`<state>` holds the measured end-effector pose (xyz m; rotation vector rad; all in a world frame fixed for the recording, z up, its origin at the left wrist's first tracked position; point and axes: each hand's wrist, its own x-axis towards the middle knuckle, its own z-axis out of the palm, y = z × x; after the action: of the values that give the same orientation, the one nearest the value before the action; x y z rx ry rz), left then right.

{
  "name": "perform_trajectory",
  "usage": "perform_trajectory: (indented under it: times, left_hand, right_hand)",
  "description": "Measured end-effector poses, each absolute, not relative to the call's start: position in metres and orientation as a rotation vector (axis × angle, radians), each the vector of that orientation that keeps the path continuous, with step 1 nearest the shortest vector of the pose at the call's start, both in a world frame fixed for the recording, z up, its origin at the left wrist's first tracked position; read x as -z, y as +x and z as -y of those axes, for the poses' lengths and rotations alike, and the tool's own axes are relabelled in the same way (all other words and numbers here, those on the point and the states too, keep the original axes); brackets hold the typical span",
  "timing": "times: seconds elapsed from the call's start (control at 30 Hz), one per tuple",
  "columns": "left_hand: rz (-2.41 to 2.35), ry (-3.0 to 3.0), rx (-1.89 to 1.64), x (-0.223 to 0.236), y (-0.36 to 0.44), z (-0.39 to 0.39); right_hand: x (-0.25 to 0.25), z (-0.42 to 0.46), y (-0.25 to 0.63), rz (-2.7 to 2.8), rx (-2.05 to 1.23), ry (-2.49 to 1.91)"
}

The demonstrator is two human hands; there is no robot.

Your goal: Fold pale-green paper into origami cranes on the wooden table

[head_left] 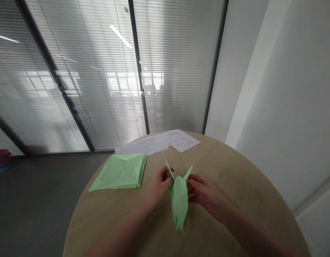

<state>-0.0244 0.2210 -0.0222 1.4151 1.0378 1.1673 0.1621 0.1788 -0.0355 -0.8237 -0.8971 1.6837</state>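
Note:
A light green origami figure [180, 201] is held above the round wooden table, two thin pointed strips rising from its far end and a split, tapering end toward me. On its left side, my left hand [164, 181] is closed, thumb and fingers pinching the paper at the base of the left point. My right hand [201, 189] grips the other side, its thumb close to the right point and its fingers curled beside and partly behind the paper. Some fingertips of both hands are hidden by the folds.
A stack of folded green paper [122, 172] lies left of my hands on the table [229, 171]. Printed white sheets [181, 140] lie at its far edge. Beyond stand a glass partition with blinds [178, 71] and a red basket [2, 159] on the floor.

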Motion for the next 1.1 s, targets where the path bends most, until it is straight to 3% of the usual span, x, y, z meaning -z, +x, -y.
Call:
perform_trajectory:
  times: [0.6,0.97,1.1]
  left_hand:
    - [-1.055,1.358,-1.234,0.014,-0.017,-0.214]
    - [-0.937,1.387,-1.366,0.01,-0.015,-0.208]
    - [-0.897,1.434,-1.253,0.011,-0.012,-0.207]
  right_hand:
    - [0.026,-0.173,0.161,0.843,-1.686,-0.781]
    - [0.029,-0.177,0.165,0.64,-1.849,-0.858]
    - [0.029,-0.179,0.165,0.657,-1.763,-0.87]
